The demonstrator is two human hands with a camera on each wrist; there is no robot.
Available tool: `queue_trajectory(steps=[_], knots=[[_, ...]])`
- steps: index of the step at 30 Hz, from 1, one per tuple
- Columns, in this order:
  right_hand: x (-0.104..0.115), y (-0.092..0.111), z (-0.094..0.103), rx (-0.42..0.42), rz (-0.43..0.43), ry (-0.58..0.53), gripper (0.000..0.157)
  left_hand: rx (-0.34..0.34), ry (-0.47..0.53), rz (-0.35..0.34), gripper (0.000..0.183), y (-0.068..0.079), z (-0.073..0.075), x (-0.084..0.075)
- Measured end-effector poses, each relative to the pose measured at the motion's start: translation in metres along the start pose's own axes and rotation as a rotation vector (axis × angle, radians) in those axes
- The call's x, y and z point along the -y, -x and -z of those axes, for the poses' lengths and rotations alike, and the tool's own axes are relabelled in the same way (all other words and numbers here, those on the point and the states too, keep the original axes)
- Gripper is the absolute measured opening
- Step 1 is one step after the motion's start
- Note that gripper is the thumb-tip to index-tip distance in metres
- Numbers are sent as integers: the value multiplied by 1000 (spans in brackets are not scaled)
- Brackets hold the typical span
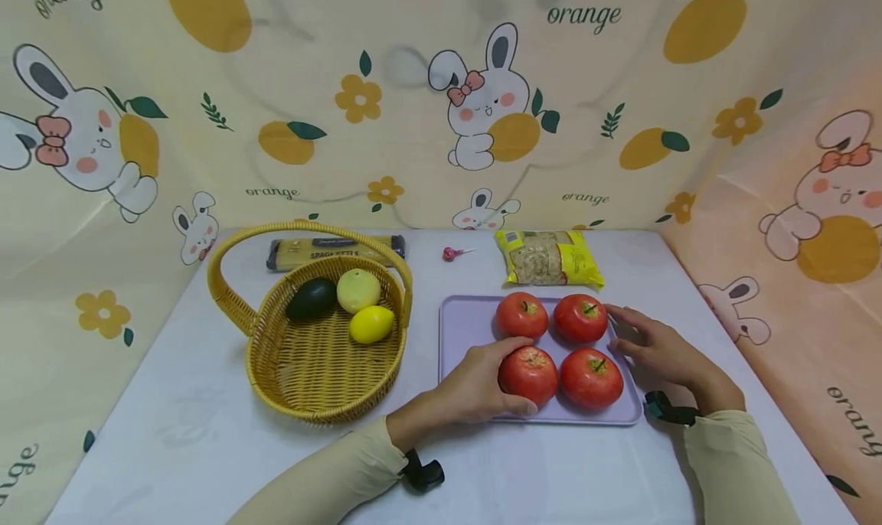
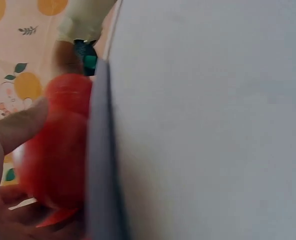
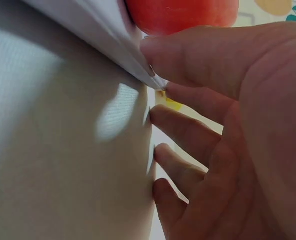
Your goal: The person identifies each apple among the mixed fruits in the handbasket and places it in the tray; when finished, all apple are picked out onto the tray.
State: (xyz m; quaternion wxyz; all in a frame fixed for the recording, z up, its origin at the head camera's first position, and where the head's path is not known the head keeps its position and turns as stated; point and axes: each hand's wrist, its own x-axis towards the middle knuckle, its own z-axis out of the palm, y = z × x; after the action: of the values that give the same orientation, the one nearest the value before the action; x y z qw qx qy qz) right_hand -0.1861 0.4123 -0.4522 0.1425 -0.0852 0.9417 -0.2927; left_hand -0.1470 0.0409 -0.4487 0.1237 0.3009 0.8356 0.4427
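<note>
Four-sided and pale purple, a tray (image 1: 458,322) carries several red apples. My left hand (image 1: 475,383) grips the front-left apple (image 1: 529,377), thumb along its near side and fingers round its far side; its stemless end faces up. In the left wrist view this apple (image 2: 57,160) sits just behind the tray wall (image 2: 101,150). The front-right apple (image 1: 591,378), back-left apple (image 1: 521,315) and back-right apple (image 1: 580,318) show their stems. At the tray's right edge my right hand (image 1: 658,349) holds nothing, its fingers loosely spread; in the right wrist view the thumb (image 3: 188,55) lies by the rim.
Left of the tray stands a wicker basket (image 1: 324,379) with a tall handle, holding an avocado (image 1: 311,299), a pale round fruit (image 1: 358,290) and a lemon (image 1: 372,324). Behind are a spaghetti pack (image 1: 303,254), a lollipop (image 1: 450,254) and a yellow bag (image 1: 549,257).
</note>
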Motion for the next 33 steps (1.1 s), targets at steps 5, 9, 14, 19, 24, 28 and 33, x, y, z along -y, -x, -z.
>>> queue_trajectory(steps=[5,9,14,19,24,28,33], knots=[[4,3,5,-78,26,97,70,-42,-18,-7,89,14,28,-12],[13,14,15,-201,61,180,63,-141,8,-47,70,43,71,-22],[27,26,34,-418,182,295,52,-386,-110,-203,48,89,143,-26],[52,37,60,-546,247,393,55,-678,-404,-319,39,136,220,-28],[88,46,97,-741,425,483,65,-940,-687,-304,51,174,279,-43],[114,48,122,-956,557,497,85,-1037,-897,-158,79,193,302,-50],[112,46,120,-1092,534,516,87,-988,-1059,-72,83,196,314,-30]])
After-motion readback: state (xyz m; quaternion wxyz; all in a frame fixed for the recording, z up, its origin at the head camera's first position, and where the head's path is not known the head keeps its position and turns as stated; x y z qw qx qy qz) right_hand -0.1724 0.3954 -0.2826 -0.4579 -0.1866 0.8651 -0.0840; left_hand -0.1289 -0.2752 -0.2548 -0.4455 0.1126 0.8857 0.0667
